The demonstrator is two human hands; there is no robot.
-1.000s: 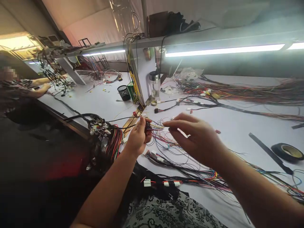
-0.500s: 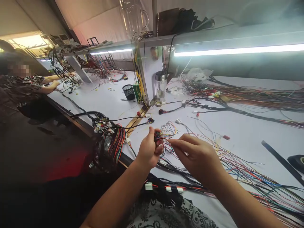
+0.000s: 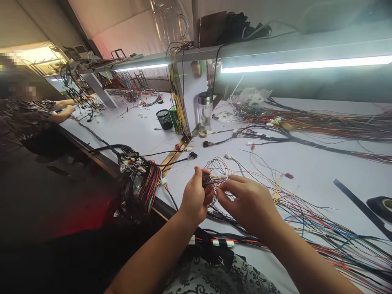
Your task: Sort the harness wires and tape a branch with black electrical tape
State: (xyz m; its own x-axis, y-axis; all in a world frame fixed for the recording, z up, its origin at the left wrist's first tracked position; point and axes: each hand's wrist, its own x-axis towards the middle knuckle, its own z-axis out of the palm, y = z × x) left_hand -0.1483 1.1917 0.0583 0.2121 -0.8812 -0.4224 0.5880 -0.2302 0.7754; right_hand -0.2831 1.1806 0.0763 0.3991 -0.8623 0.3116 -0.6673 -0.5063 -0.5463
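Note:
My left hand (image 3: pixel 196 196) is wrapped round a black connector (image 3: pixel 205 179), its thumb pointing up. Thin coloured wires (image 3: pixel 218 179) run out of the connector's right side toward my right hand (image 3: pixel 245 196). That hand is closed, thumb and forefinger pinched near the wires; the wire between the fingertips is too small to make out clearly. Behind the connector some wires loop upward, and a white connector (image 3: pixel 228 155) lies beyond them. Long loose wires (image 3: pixel 306 216) spread over the table to the right of my hands.
Left of my hands, a wire bundle (image 3: pixel 150 185) hangs over the table edge. A lidded bottle (image 3: pixel 205 110) and a black mesh cup (image 3: pixel 164 119) stand farther back. Black tape (image 3: pixel 379 208) lies at the right. Another person's arm (image 3: pixel 63 114) rests at the far left.
The connector in my left hand has turned and shifted slightly right. My right hand's fingers have curled in, lower beside the wires. The camera view has shifted slightly.

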